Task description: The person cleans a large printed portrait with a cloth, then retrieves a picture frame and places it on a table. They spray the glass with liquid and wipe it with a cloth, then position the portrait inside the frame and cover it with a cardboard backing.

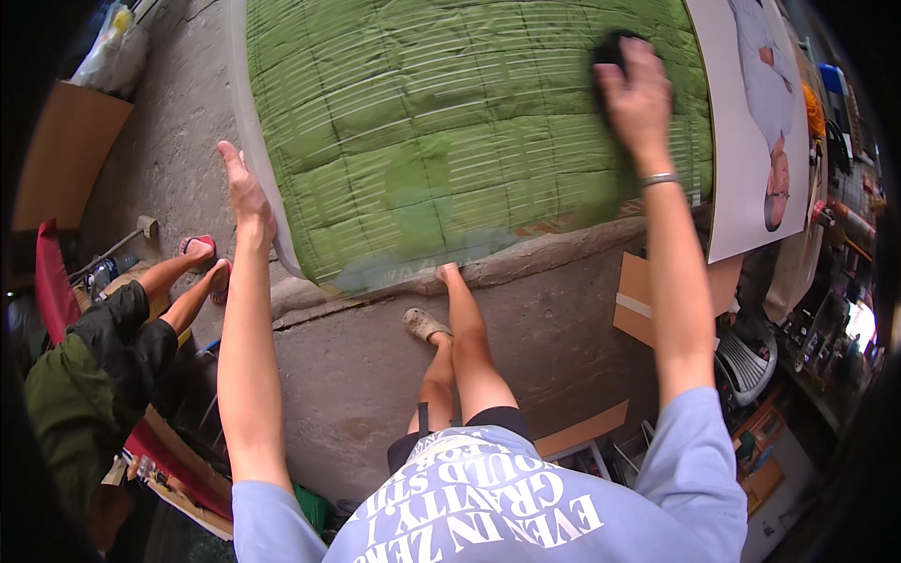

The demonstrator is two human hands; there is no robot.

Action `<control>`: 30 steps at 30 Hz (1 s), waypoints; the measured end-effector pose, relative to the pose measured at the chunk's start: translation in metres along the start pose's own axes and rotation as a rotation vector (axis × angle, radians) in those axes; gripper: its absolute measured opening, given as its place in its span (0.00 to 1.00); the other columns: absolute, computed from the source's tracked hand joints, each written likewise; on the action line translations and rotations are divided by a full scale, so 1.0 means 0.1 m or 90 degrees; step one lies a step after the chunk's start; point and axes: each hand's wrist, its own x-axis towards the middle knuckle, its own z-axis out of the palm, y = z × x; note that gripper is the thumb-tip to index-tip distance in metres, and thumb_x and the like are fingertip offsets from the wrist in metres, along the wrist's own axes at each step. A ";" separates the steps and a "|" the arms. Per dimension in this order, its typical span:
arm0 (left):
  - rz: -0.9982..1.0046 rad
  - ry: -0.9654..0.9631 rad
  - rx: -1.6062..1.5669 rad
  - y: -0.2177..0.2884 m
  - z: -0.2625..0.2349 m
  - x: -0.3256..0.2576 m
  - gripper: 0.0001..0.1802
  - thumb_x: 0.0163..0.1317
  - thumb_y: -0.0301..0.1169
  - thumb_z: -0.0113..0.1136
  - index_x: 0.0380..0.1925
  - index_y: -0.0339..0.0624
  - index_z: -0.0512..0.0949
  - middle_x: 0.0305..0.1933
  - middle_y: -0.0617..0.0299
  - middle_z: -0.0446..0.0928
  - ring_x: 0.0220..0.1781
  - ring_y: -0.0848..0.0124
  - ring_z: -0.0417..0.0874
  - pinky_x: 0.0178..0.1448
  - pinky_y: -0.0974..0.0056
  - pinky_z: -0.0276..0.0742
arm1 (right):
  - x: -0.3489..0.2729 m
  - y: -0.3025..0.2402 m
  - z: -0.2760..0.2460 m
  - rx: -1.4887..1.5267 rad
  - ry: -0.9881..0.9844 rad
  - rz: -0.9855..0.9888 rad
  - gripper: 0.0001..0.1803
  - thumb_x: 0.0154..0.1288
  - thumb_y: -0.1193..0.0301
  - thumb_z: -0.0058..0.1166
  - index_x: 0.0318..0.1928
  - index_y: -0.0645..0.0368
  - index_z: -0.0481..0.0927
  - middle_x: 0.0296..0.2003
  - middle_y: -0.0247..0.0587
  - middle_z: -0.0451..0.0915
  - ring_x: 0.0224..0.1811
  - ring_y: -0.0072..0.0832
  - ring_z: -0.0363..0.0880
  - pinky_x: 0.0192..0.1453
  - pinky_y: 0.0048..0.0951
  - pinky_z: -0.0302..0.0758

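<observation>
A large clear sheet (266, 159) lies over a green quilted cloth (375, 103); both reach past the top of the view. My right hand (643, 103), blurred by motion, is on a dark, rounded pad (612, 49) at the upper right of the green surface. The pad's exact kind is smeared, and its far side is hidden under the fingers. At the sheet's left edge is my left hand (247, 192), its fingers stretched out and nothing visible in them. It seems to touch the rim there. A wet-looking patch (413, 270) shows along the near edge.
A printed board (746, 178) borders the green cloth on the right. Near my right arm stands a cardboard box (636, 298). A person in dark shorts (122, 324) is at the left, by another cardboard piece (70, 155). My clog (427, 325) rests on the concrete floor (361, 375).
</observation>
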 end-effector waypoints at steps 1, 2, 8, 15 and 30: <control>0.006 0.012 -0.011 -0.01 0.02 0.01 0.52 0.74 0.72 0.25 0.66 0.32 0.72 0.59 0.51 0.79 0.61 0.60 0.80 0.69 0.58 0.70 | -0.03 0.40 -0.05 -0.018 -0.050 0.149 0.38 0.75 0.41 0.48 0.69 0.59 0.74 0.71 0.52 0.71 0.75 0.46 0.66 0.79 0.47 0.60; 0.007 0.004 -0.028 0.00 0.02 0.01 0.53 0.74 0.72 0.25 0.66 0.31 0.72 0.60 0.50 0.79 0.61 0.60 0.80 0.69 0.58 0.71 | -0.04 0.69 -0.04 -0.053 -0.078 0.271 0.41 0.76 0.38 0.43 0.74 0.58 0.68 0.75 0.54 0.65 0.79 0.47 0.60 0.81 0.47 0.56; -0.015 -0.011 0.005 -0.03 -0.02 0.03 0.53 0.73 0.73 0.27 0.69 0.31 0.70 0.62 0.49 0.78 0.62 0.59 0.80 0.67 0.57 0.73 | -0.12 -0.48 0.10 -0.036 -0.020 0.168 0.28 0.76 0.56 0.47 0.68 0.58 0.74 0.72 0.51 0.70 0.71 0.50 0.69 0.76 0.53 0.63; -0.006 0.054 0.093 -0.01 -0.09 0.14 0.52 0.74 0.72 0.24 0.64 0.31 0.73 0.58 0.53 0.81 0.61 0.61 0.80 0.71 0.56 0.70 | -0.58 -3.35 -0.24 0.529 -0.143 -0.201 0.22 0.70 0.67 0.58 0.63 0.49 0.82 0.68 0.36 0.77 0.72 0.35 0.72 0.79 0.39 0.64; 0.012 0.047 0.090 -0.07 -0.08 0.14 0.55 0.75 0.71 0.24 0.73 0.26 0.62 0.71 0.42 0.71 0.71 0.53 0.74 0.76 0.55 0.66 | -1.42 1.08 -0.68 0.004 -0.191 0.235 0.35 0.83 0.51 0.39 0.81 0.55 0.55 0.82 0.48 0.50 0.84 0.46 0.49 0.84 0.48 0.45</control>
